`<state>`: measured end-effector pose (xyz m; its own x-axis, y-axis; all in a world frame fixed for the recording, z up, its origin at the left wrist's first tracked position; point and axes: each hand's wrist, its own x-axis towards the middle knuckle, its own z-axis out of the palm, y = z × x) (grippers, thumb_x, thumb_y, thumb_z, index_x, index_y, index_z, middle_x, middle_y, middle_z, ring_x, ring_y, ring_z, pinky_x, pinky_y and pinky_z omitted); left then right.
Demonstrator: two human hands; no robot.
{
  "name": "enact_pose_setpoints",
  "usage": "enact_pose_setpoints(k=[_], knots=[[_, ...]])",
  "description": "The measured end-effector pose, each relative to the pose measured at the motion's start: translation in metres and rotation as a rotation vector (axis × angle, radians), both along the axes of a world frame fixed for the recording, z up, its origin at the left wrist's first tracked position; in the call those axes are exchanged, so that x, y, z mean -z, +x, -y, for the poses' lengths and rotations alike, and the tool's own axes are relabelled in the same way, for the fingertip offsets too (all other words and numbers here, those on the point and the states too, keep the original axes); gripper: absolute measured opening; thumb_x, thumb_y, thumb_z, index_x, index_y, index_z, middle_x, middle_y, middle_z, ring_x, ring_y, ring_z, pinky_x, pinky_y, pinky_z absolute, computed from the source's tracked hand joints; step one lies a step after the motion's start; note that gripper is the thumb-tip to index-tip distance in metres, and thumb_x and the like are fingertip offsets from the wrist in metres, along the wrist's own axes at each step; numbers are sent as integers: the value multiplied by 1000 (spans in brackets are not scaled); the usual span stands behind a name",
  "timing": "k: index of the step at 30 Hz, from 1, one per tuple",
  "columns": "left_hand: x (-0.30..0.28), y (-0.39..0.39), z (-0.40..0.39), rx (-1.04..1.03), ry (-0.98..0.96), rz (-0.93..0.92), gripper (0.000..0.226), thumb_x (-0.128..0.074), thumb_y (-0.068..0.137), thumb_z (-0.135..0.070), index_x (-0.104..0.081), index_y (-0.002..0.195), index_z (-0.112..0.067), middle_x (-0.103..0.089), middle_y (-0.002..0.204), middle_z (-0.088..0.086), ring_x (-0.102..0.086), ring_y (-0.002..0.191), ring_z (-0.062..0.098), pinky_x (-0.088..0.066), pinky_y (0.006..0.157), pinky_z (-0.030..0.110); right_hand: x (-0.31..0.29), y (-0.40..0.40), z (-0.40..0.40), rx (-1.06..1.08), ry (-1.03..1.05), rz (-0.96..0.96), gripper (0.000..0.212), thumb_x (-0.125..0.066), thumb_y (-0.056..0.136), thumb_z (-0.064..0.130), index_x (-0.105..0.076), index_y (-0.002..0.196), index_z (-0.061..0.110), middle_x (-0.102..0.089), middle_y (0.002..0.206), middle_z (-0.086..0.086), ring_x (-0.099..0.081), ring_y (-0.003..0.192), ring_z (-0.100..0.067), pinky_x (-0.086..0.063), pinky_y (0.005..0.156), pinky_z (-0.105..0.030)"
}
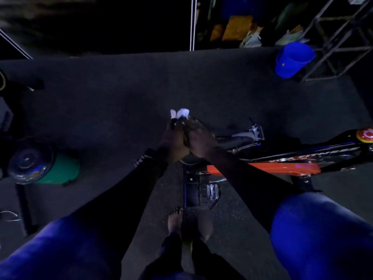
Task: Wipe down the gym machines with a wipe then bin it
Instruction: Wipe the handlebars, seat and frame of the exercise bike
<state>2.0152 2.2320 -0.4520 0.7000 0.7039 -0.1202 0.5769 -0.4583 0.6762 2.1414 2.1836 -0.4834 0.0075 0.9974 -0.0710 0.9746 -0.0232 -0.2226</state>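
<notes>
The person's left hand and right hand meet in front of the body, fingers curled together round a small crumpled white wipe, probably bunching it for wiping. Just beyond, on the dark floor, stands the orange-and-black exercise bike. A blue plastic bucket sits near the floor's far right corner.

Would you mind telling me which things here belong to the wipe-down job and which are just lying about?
Part of the job:
- white wipe, held between both hands, left hand and right hand
- exercise bike with its orange frame
- green bin, lying tipped over on the floor

Just lying about:
- blue bucket
- metal rack
- bags beyond the mat
</notes>
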Motion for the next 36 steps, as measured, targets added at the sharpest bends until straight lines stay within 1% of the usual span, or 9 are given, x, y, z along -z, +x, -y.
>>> enact_pose_setpoints(k=[3,7,11,15,20,25,30,33,36], knots=[[-4,-4,3,13,54,-72,78,-57,73,-16,-33,148,-15,-38,147,22,-38,136,37,-34,110,37,9,20,42,-38,105,8,47,-50,93,19,-52,138,7,-48,147,-10,-48,133,-30,-43,107,-43],[0,-2,4,37,164,-93,74,-64,67,-2,-47,139,0,-48,138,22,-46,124,42,-35,106,39,-2,31,25,408,55,26,45,-46,90,22,-48,133,10,-58,130,-13,-62,108,-37,-52,77,-42],[3,0,0,54,327,-3,55,-45,73,-16,-57,121,6,-58,123,27,-50,113,40,-47,95,46,7,-1,-2,224,51,-64,56,-53,84,15,-48,140,13,-47,146,-17,-49,128,-38,-45,101,-45],[9,7,-6,105,294,-59,65,-32,73,-27,-56,126,2,-57,127,22,-54,115,42,-47,98,47,10,18,54,76,77,42,63,-41,79,18,-48,142,19,-44,150,-5,-42,137,-26,-30,115,-42],[13,26,8,223,273,-162,57,-42,77,-21,-57,128,-2,-55,132,17,-50,122,40,-41,104,48,2,81,94,402,43,227,58,-54,80,24,-51,138,15,-59,129,-15,-53,121,-34,-40,106,-41],[17,28,5,241,281,-213,58,-42,73,-19,-60,125,1,-54,132,18,-49,123,41,-41,104,49,3,78,112,535,149,159,50,-33,96,28,-50,136,3,-55,131,-24,-50,122,-40,-38,105,-46],[31,26,-9,334,283,-160,64,-31,69,-22,-56,127,-6,-53,131,15,-48,125,40,-41,104,49,18,10,95,234,171,-20,68,-46,81,23,-41,142,-6,-34,152,-23,-33,141,-37,-26,117,-47],[29,25,-9,313,279,-176,56,-33,76,-22,-56,126,-11,-52,134,11,-47,127,37,-42,105,48,10,34,122,70,187,10,65,-47,74,6,-50,139,2,-43,149,-13,-46,134,-29,-37,113,-39],[25,26,-3,285,245,-204,55,-45,75,-19,-58,126,-5,-52,134,16,-51,121,43,-44,101,52,-3,67,140,290,280,19,38,-44,94,17,-65,126,14,-61,129,-6,-61,115,-24,-49,95,-30]])
